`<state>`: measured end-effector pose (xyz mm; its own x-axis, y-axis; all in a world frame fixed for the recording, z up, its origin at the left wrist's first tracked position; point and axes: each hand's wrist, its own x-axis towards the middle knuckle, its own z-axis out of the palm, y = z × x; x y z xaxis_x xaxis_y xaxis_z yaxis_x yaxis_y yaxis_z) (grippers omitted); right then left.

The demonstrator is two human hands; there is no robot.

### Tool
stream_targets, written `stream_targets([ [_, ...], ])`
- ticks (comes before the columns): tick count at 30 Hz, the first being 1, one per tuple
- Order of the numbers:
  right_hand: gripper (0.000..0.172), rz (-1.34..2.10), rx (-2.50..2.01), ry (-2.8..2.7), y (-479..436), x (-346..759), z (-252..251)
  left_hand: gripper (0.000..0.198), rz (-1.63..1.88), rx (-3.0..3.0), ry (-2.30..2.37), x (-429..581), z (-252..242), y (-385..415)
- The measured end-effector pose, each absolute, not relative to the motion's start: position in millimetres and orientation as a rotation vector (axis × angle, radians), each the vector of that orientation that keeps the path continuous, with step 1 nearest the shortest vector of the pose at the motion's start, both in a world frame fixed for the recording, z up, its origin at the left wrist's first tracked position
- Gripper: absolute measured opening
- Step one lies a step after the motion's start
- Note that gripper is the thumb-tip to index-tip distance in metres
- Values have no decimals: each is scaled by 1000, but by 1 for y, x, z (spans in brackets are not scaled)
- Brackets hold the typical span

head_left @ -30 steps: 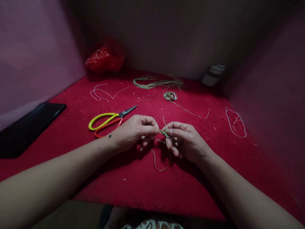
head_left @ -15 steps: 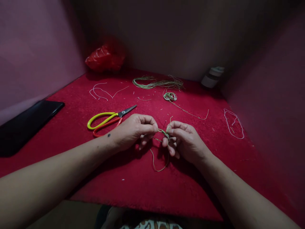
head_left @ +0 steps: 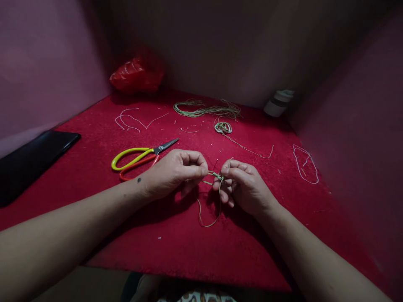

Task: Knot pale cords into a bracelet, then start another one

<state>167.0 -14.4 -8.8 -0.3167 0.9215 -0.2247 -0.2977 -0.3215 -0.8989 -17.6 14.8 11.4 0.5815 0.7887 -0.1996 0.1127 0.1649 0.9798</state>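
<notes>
Over the middle of the red surface, both my hands work on one green knotted cord, which lies between them. My left hand has its grip closed to a thumb-and-finger pinch on the cord's left end. My right hand is likewise pinched at the knotted end, apparently on a fine strand; its other fingers curl loosely beneath, and I cannot tell exactly what they touch. Change noted: the strand's upper tip, clear of my right fingers half a second ago, now barely shows past them. I judge that strand better secured and the knot being drawn snug. Compared with one second ago, the knotted section looks straighter. A loose tail hangs below, as before. Scissors beside my left wrist, string bundle and coil farther back: undisturbed, the slight leftward shift being consistent with head movement.
</notes>
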Motion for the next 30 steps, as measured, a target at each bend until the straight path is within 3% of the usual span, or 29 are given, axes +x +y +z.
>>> stream_targets([
  [9, 21, 1618, -1007, -1055, -13, 167, -12, 5, 592, 1329, 875, -17, 10, 16],
  [14, 16, 1749, -944, -1004, -12, 168, -10, 5, 627, 1230, 908, -18, 7, 18],
  [19, 25, 1764, -883, -1041, -13, 169, -9, 7, 645, 1204, 927, -18, 7, 19],
  [30, 19, 1749, -860, -1047, -14, 168, -8, 6, 655, 1184, 924, -16, 9, 18],
])
